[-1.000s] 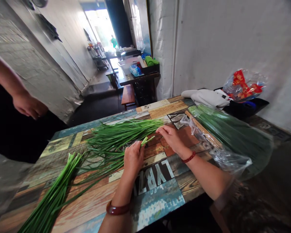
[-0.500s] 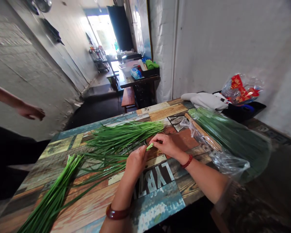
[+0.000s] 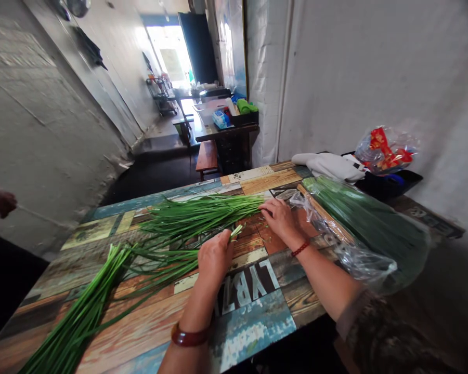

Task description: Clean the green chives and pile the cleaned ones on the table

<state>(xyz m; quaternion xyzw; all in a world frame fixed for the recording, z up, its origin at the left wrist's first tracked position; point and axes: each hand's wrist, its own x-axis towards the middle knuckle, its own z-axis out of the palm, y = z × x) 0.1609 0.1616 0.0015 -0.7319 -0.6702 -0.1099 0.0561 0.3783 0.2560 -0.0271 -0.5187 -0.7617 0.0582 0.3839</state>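
Note:
A small bunch of garlic chives [image 3: 183, 259] is gripped in my left hand [image 3: 215, 254], the pale stem ends poking out past the thumb and the leaves trailing left over the table. My right hand [image 3: 280, 218] has its fingers pinched at the stem ends of a larger pile of garlic chives [image 3: 203, 212]; its fingertips are partly hidden. At the lower left lies a separate bundle of garlic chives [image 3: 81, 306], stems pointing away from me. Tiny scraps lie on the tabletop by my right hand.
The wood-patterned table [image 3: 253, 311] carries a clear plastic bag of long greens [image 3: 359, 223] on the right. Behind it are a pale cloth [image 3: 327, 165] and a black tray [image 3: 393, 183] with a red-printed plastic bag. At the left edge shows another person's hand [image 3: 2, 201].
My right hand has left the stem ends in my left hand and reached forward and right to the pile. The other person's hand has moved left, towards the picture's edge.

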